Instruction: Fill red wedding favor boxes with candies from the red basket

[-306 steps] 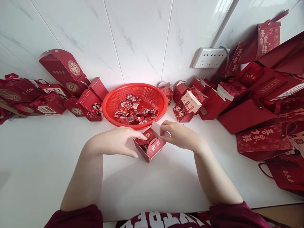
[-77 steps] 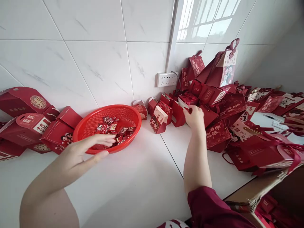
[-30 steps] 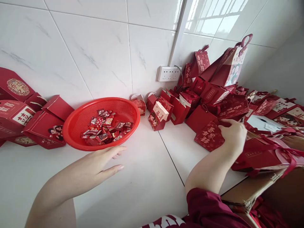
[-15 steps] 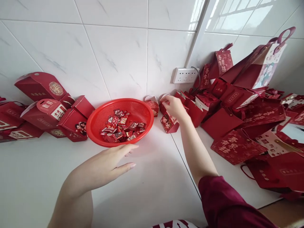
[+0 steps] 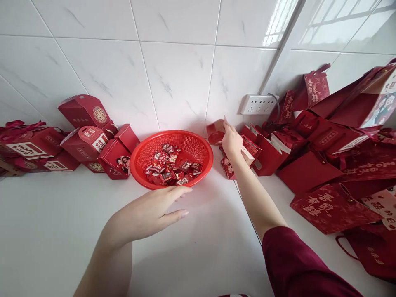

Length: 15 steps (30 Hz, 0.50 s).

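Observation:
My left hand (image 5: 159, 212) hovers palm inward in front of the red plastic basket (image 5: 140, 175), thumb and fingers apart, holding nothing. Inside the basket lie several wrapped candies (image 5: 173, 165) in red and white wrappers. My right hand (image 5: 232, 138) reaches toward the wall, its fingers closed at the side of a small red gift box (image 5: 215, 132), which is tilted and blurred. The thumb is hidden behind the hand. Just below the right hand stands another small red box with cartoon figures (image 5: 228, 168), partly covered by my wrist.
Red gift boxes (image 5: 83, 144) are stacked left of the basket. Open red boxes (image 5: 269, 154) stand right of my right hand, and a large pile of red gift bags (image 5: 335, 206) fills the right side. A power strip (image 5: 258, 104) is against the tiled wall.
My right hand has moved from above the cartoon box to the small box beside the basket, which has tilted. The left hand keeps its pose. The view has turned to the left.

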Tool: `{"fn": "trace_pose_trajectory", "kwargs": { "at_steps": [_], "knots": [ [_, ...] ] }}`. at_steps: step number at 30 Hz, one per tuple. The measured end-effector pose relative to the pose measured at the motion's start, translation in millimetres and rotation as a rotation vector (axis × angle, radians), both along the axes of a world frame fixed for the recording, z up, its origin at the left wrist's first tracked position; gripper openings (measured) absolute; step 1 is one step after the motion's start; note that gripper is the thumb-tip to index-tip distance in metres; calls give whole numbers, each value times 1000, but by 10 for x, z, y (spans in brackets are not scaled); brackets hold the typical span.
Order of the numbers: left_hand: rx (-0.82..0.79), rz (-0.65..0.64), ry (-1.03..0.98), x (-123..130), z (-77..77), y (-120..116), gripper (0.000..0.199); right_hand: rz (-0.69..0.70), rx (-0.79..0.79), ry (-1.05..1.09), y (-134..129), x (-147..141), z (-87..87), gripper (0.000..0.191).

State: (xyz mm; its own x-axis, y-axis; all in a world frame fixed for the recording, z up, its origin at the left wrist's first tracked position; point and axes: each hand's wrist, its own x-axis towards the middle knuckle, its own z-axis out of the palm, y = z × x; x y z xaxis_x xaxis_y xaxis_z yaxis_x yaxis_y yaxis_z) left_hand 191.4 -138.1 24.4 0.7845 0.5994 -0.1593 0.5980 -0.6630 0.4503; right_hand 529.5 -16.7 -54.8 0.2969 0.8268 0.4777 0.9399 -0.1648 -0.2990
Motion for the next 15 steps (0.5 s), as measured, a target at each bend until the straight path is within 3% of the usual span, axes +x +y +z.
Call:
{"fn": "trace_pose_trajectory", "kwargs": {
  "at_steps": [4, 6, 8, 10, 15],
  "knots": [
    [155, -46, -111, 83, -7, -4, 40, 51, 553, 2, -629, -117, 272, 53],
    [277, -89, -283, 146, 9, -43, 31, 164, 696, 35, -1014, -207, 409, 44],
    [385, -155, -496, 204, 29, -108, 27, 319, 640, 121, -1376, -310, 508, 37],
    [428, -228, -617, 248, 30, -184, 28, 455, 482, 209, -1658, -416, 540, 34],
    [534, -258, -504, 267, -175, -325, 21, 684, -31, 304, -1953, -620, 369, 38]
  ]
}}
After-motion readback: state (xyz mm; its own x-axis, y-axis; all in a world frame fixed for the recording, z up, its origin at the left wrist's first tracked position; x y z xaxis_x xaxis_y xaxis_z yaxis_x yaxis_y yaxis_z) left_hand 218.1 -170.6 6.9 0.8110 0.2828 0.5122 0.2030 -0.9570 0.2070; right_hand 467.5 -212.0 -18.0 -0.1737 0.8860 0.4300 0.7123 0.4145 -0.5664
